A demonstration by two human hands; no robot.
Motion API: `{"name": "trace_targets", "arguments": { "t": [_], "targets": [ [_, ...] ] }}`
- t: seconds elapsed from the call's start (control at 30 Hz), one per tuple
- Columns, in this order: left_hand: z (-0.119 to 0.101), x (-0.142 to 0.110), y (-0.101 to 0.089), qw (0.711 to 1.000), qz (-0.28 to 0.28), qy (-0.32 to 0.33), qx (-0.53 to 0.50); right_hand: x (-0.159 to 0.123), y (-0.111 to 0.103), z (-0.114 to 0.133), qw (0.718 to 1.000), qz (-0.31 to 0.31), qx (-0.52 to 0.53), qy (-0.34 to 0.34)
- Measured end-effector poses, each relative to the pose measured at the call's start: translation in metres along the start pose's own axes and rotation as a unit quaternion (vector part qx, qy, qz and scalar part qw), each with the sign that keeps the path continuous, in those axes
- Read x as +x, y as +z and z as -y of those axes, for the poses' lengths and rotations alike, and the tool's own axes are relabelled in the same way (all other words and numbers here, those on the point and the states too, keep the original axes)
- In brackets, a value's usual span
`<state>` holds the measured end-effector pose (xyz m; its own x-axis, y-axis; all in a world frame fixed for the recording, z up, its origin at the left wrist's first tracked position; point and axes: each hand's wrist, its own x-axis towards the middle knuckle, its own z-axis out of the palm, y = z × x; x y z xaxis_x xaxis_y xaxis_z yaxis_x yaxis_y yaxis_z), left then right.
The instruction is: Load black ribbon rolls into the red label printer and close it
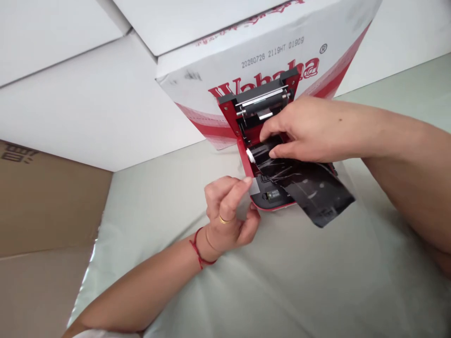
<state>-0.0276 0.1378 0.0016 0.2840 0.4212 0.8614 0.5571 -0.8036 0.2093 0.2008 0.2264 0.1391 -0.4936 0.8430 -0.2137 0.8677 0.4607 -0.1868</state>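
A red and black label printer (271, 199) stands with its lid (262, 101) raised, showing a roller inside the lid. My right hand (306, 134) reaches in from the right, thumb and fingers around a roll of glossy black ribbon (262, 155) with a white core end. A loose tail of the ribbon (319, 195) hangs out over the printer's front edge, wrinkled. At the front left corner, my left hand (229, 211) is closed, with a small translucent strip (254, 187) at its fingertips. Part of that strip is hidden by the fingers.
A white and red carton (225, 70) stands right behind the raised lid. White boxes (63, 112) line the back, and a brown cardboard box (49, 202) is at the left. Pale green cloth (282, 281) covers the surface beneath the printer.
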Motion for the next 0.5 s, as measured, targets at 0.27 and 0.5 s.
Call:
{"name": "trace_targets", "arguments": {
  "t": [0.27,0.5],
  "targets": [
    [-0.007,0.000,0.004,0.989,0.099,0.102,-0.037,0.000,0.001,0.011,0.988,0.028,-0.098,0.116],
    [-0.006,0.001,0.005,0.988,0.101,0.110,-0.048,-0.010,-0.001,0.028,0.983,0.034,-0.136,0.120]
  ]
}}
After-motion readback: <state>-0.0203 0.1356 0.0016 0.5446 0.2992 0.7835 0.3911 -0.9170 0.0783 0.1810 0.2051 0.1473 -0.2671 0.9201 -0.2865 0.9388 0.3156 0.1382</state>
